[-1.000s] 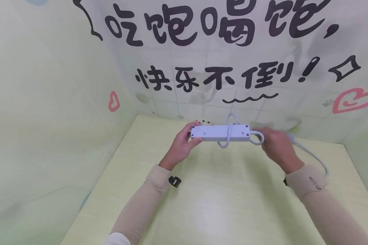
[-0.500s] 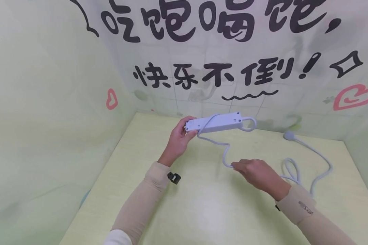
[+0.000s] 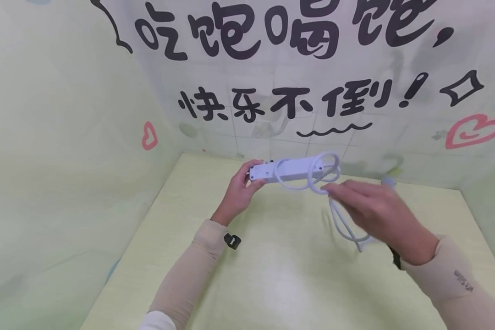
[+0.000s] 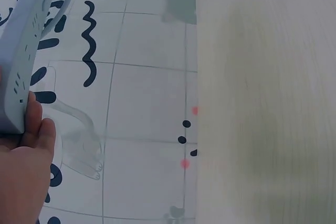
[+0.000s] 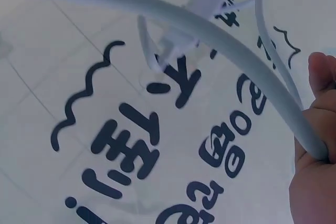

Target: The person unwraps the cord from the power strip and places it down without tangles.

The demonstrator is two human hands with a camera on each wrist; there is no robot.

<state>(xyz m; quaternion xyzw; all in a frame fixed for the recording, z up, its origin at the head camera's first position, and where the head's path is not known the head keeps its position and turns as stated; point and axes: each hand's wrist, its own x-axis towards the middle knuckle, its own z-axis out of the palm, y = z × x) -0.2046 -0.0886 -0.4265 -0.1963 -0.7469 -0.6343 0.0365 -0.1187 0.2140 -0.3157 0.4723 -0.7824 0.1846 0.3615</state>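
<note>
In the head view my left hand [image 3: 238,195] grips the left end of a white power strip [image 3: 294,169], held up above the table near the back wall. Its flat screwed underside faces me; the left wrist view shows the slotted socket face of the power strip [image 4: 25,51]. My right hand [image 3: 381,217] pinches the strip's white cord [image 5: 210,32], just off the strip's right end. Loose loops of cord circle the strip, and more hangs below the right hand. The plug [image 3: 388,182] is partly hidden behind that hand.
A pale wood-grain table [image 3: 272,275] lies under both hands. Close behind the strip stands a wall sheet [image 3: 280,68] with large black lettering. Another pale sheet [image 3: 66,160] rises along the left side.
The right hand dropped toward the front with the cord, then rose back to the right of the strip. Cord has shifted around the strip, which tilted slightly. The left hand keeps its grip.
</note>
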